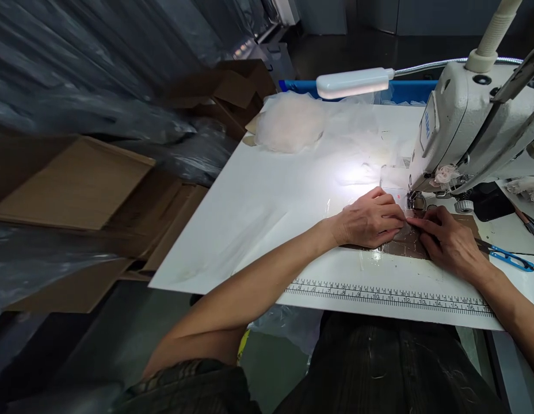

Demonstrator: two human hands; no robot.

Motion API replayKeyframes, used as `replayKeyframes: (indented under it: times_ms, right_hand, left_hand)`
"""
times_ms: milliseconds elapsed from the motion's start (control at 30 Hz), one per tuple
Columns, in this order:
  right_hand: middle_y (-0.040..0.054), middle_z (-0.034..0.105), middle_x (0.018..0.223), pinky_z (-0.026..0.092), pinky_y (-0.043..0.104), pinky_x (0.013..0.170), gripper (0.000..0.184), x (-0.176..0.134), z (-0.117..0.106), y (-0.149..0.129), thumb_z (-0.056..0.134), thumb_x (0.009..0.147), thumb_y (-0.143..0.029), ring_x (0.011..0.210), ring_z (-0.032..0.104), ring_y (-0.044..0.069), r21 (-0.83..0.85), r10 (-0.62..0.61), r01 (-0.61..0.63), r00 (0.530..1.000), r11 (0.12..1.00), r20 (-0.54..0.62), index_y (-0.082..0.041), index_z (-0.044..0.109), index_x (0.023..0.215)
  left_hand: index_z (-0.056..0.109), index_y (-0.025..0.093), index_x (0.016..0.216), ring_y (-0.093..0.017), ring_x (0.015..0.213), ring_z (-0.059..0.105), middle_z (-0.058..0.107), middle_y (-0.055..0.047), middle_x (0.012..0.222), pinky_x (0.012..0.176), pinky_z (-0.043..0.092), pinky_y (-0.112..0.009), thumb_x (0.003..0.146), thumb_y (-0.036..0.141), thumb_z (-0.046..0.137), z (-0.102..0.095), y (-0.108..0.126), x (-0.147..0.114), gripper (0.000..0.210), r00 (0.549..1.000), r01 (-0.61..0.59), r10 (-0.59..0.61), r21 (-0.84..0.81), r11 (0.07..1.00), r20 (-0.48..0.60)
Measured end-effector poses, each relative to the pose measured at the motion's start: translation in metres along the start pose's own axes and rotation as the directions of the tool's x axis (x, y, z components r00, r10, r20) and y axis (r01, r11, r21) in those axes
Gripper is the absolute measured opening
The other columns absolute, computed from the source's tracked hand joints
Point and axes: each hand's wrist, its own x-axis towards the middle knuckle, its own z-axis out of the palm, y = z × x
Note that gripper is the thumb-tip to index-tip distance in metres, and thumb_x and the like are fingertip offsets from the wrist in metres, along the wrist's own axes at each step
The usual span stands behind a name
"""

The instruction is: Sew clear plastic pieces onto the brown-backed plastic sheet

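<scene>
A: Brown and glossy, that flat piece [407,241] under your hands lies on the white desk [258,207], its far edge just in front of the presser foot [416,201] of the sewing machine [461,126]. From the head view I judge the seam as barely begun, if begun at all: the piece sits almost wholly on your side of the needle, and I can see no stitched line on it.

B: And my hands?

A: Your left hand [370,221] lies palm down on the piece, fingers nearly flat and close together, tips pointing at the foot. Your right hand [450,241] presses it from the other side, fingers stretched out and narrow, meeting the left fingertips. Neither grips anything; both only pin the piece to the desk.

B: What else is near?

A: Blue-handled snips [511,259] rest just beside your right wrist. The lamp [353,82] shines on the desk ahead, a pale fluffy heap [288,122] sits at the far edge, and a printed ruler [392,293] runs along the near edge.
</scene>
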Motion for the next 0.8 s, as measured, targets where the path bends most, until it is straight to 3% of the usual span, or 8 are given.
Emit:
replayKeyframes:
  times_ms: [333,533,800]
  right_hand:
    - [0.0106,0.059,0.104,0.044,0.026,0.049,0.041,0.0,-0.001,0.0,0.043,0.094,-0.023,0.077,0.059,0.018,-0.054,-0.035,0.034,0.999,0.998,-0.021,-0.029,0.065,0.128]
    - [0.0103,0.06,0.103,0.042,0.024,0.046,0.04,0.001,-0.003,-0.002,0.041,0.096,-0.027,0.072,0.057,0.016,-0.056,-0.014,0.014,1.0,0.998,-0.009,-0.029,0.066,0.127]
    - [0.0122,0.06,0.101,0.04,0.024,0.042,0.039,0.003,-0.004,-0.005,0.041,0.094,-0.023,0.074,0.058,0.018,-0.09,-0.057,0.055,0.998,0.994,-0.023,-0.023,0.068,0.122]
  left_hand:
    - [0.069,0.022,0.098,-0.018,0.09,0.061,0.07,-0.008,0.104,0.081,0.046,-0.037,0.096,0.021,0.043,0.013,-0.003,-0.001,0.026,0.999,-0.004,0.009,-0.092,0.996,0.045]
    - [0.07,0.022,0.095,-0.018,0.088,0.06,0.07,-0.007,0.105,0.082,0.044,-0.037,0.095,0.022,0.043,0.004,-0.001,0.0,0.027,0.997,-0.009,0.015,-0.074,0.997,0.08]
    - [0.071,0.018,0.098,-0.018,0.083,0.062,0.071,-0.008,0.104,0.08,0.048,-0.035,0.092,0.029,0.047,-0.001,0.0,-0.002,0.027,0.998,-0.068,0.069,-0.049,0.996,0.007]
